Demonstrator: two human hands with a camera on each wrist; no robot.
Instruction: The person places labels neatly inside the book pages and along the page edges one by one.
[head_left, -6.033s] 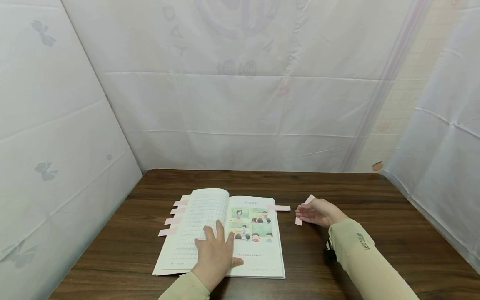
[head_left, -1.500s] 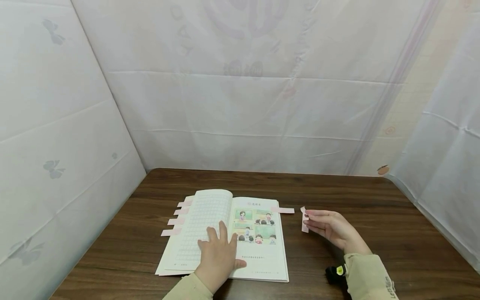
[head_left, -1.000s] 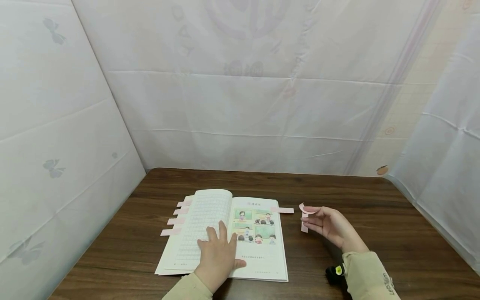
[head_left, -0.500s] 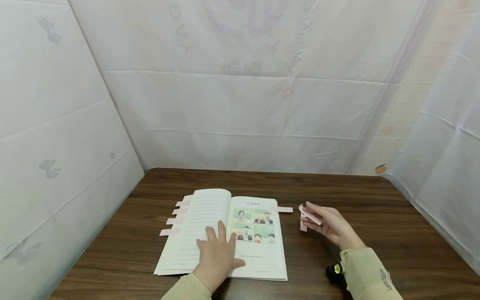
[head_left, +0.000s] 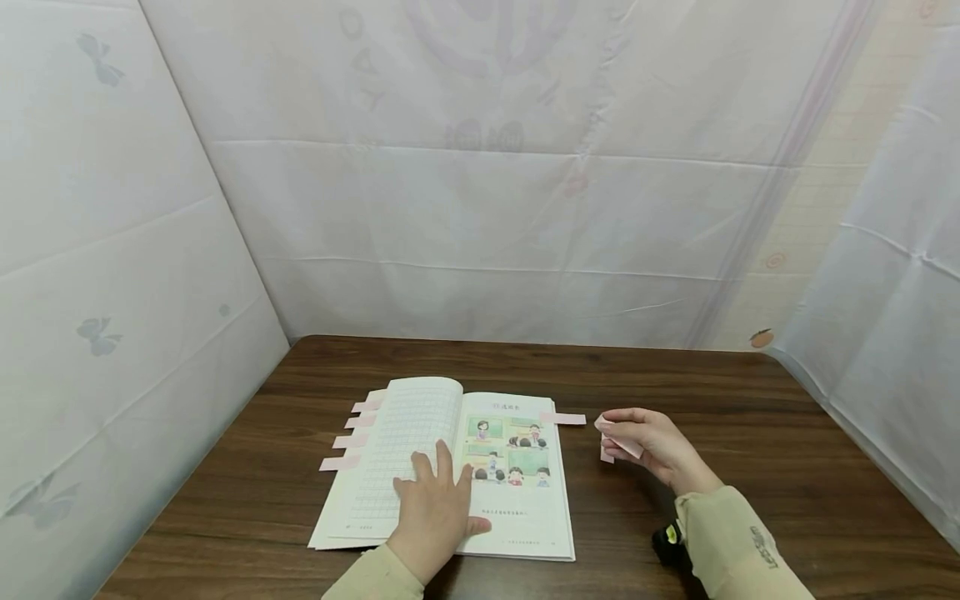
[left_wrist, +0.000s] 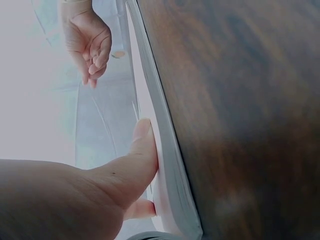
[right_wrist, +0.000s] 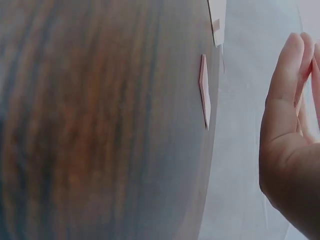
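Note:
An open textbook with printed pictures lies on the table. Spread over its pages, my left hand presses them flat. In the left wrist view, that hand's thumb rests on the page near the book's edge. To the right of the book, my right hand pinches a pink sticky note strip between thumb and fingers. Just under those fingertips lies a small pad of pink sticky notes, partly hidden in the head view; the right wrist view shows the pad lying on the table, apart from the hand.
One pink tab sticks out from the right page's edge, and several more tabs stick out on the left. The dark wooden table meets a pale patterned cloth behind and at both sides.
The right hand lifted a strip off the pad; it curled up, then swung down toward the palm, and thumb and fingers have now closed on it. The left hand stays put on the book.

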